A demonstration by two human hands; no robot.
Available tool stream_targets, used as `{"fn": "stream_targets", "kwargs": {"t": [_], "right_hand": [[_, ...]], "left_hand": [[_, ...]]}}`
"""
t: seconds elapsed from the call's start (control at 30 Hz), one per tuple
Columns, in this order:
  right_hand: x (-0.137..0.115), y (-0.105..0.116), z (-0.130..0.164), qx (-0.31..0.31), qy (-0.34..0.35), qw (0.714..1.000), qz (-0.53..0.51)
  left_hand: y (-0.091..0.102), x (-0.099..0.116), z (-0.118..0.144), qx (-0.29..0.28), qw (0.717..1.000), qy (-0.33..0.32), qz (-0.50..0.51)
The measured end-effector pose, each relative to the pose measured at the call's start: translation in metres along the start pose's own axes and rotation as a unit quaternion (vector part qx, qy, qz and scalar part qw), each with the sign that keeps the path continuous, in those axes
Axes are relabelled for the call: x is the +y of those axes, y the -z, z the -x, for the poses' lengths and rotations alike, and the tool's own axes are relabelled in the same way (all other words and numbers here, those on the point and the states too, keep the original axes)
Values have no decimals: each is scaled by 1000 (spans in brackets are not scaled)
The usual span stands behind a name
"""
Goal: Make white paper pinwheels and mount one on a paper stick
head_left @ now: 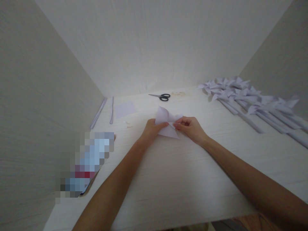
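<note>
White paper point(165, 116) is held over the table point(173, 179), its left part clasped in the nearly closed left hand point(152, 129), its right part pinched by the tightly bunched right hand point(190, 127).

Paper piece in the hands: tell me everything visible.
The paper piece is pale, thin and matte, apparently plain paper. It is partly folded: its upper-left part stands up in a curve, and a flatter pointed corner reaches toward the wearer. The left hand holds its left side, thumb on top; the right hand pinches near its right side, hiding some of it. It is nearer the wearer than the scissors. Contact with the table can't be told.
</note>
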State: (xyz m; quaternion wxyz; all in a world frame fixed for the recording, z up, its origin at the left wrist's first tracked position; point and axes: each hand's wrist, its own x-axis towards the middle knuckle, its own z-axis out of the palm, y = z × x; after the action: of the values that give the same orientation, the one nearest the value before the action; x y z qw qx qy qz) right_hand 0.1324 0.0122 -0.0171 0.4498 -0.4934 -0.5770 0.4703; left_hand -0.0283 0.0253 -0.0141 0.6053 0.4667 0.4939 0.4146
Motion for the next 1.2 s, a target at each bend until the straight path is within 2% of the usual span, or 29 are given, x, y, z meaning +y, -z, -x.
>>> {"fn": "stream_targets", "kwargs": {"t": [0.2, 0.3, 0.77, 1.2], "right_hand": [[-2, -3, 1, 40, 8, 998, 58], [-3, -5, 1, 50, 6, 998, 49], [2, -9, -1, 89, 46, 992, 82], [0, -13, 0, 108, 44, 990, 81]], "left_hand": [[-1, -2, 0, 28, 998, -18, -50], [-2, -3, 0, 36, 997, -25, -67], [-4, -4, 1, 42, 995, -42, -79], [-5, -3, 2, 59, 993, -49, -94]]}}
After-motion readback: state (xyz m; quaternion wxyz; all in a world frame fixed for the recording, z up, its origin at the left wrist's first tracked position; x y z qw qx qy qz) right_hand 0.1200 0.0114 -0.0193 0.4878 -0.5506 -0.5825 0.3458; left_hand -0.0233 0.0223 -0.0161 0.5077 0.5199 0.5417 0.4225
